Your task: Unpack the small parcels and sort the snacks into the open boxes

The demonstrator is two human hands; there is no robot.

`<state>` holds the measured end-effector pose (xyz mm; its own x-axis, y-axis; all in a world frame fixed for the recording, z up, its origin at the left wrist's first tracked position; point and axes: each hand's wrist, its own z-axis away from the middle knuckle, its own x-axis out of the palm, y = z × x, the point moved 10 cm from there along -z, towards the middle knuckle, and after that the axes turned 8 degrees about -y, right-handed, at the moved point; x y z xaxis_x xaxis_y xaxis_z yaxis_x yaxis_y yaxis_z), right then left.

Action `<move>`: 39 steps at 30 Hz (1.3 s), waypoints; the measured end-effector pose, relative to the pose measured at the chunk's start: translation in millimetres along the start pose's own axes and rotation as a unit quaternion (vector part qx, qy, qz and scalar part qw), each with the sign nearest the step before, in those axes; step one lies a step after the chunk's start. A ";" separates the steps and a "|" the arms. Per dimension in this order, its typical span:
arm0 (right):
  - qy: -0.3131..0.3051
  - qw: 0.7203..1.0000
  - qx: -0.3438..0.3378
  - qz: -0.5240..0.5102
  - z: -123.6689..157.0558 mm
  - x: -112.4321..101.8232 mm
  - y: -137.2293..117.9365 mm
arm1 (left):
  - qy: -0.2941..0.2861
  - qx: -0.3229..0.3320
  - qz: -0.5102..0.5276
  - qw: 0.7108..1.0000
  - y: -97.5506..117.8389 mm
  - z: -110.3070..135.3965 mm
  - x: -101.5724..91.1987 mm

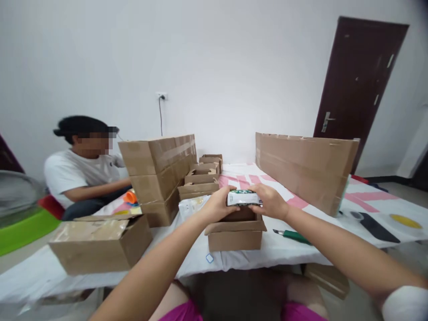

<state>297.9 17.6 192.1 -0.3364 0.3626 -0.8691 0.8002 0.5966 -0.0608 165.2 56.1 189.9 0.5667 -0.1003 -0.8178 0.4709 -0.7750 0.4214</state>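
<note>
Left hand (217, 206) and right hand (270, 203) grasp one packet (242, 197) above one open carton (236, 238). One cutter (294, 236) lies right of it.

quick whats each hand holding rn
left hand: closed on the left end of the green-white packet
right hand: closed on the right end of the same packet

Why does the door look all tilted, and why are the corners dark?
Head view: the wide lens bends the edges, so the door leans and the corners darken; light is soft and even, with faint shadows under the small open box; the packet between the left hand and right hand is a little blurred, its print unreadable.
</note>
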 end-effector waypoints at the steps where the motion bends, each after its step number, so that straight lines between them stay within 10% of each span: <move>1: 0.000 1.000 0.021 -0.008 -3.7 -5.6 9.6 | -0.008 -0.007 -0.006 1.000 -1.7 -11.3 -2.1; 8: -0.011 0.996 0.091 -0.023 -33.1 -13.7 72.0 | -0.046 -0.049 -0.102 0.993 -14.4 -77.8 -0.1; 13: 0.001 0.994 0.097 -0.040 -26.1 -18.0 83.5 | -0.040 -0.051 -0.143 0.988 2.9 -81.9 4.4; 19: 0.048 0.973 0.198 -0.106 55.8 -8.5 121.2 | -0.076 0.001 -0.136 0.988 36.8 -34.9 28.0; 26: 0.072 0.905 0.374 -0.188 142.4 68.8 146.7 | -0.262 -0.005 -0.247 0.933 23.2 31.2 98.8; 32: 0.049 0.900 0.345 -0.263 156.2 115.0 119.7 | -0.158 -0.073 -0.318 0.932 2.9 85.3 49.6; 39: 0.006 0.914 0.280 -0.295 116.5 157.1 65.7 | -0.097 -0.112 -0.380 0.913 -77.4 124.4 21.4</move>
<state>355.6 30.3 -5.6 -0.7935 0.1058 -0.5993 0.6057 0.2315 -0.7612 56.7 36.4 91.0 -0.1012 0.2869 -0.9526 0.8167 -0.5229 -0.2442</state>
